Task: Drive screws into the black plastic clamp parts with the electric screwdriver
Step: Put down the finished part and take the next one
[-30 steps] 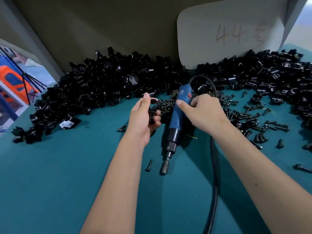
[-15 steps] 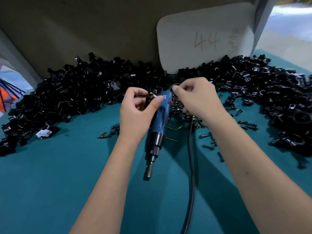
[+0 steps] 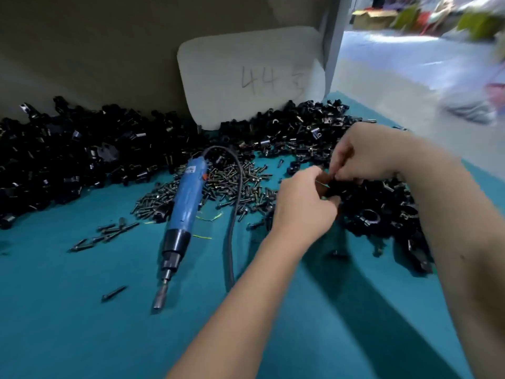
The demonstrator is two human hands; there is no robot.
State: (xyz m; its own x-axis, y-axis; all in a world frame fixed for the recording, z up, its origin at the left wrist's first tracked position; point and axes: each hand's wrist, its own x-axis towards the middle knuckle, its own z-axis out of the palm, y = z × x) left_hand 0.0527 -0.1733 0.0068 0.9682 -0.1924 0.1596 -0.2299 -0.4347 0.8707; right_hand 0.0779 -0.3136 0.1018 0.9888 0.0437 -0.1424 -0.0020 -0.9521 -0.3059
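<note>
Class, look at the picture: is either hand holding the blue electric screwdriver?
No. The electric screwdriver lies alone on the teal mat, while the left hand and right hand meet over the black clamp parts.

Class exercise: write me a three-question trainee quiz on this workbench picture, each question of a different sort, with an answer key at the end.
1. True or false: the right hand grips the blue electric screwdriver.
2. Multiple choice: the loose screws lie mostly (A) on the white board, (B) on the teal mat around the screwdriver's upper body, (C) in a tray.
3. Fill in: both the left hand and the right hand work on a black ____ part.

Key: 1 false, it lies unheld on the mat; 2 B; 3 clamp.
</note>
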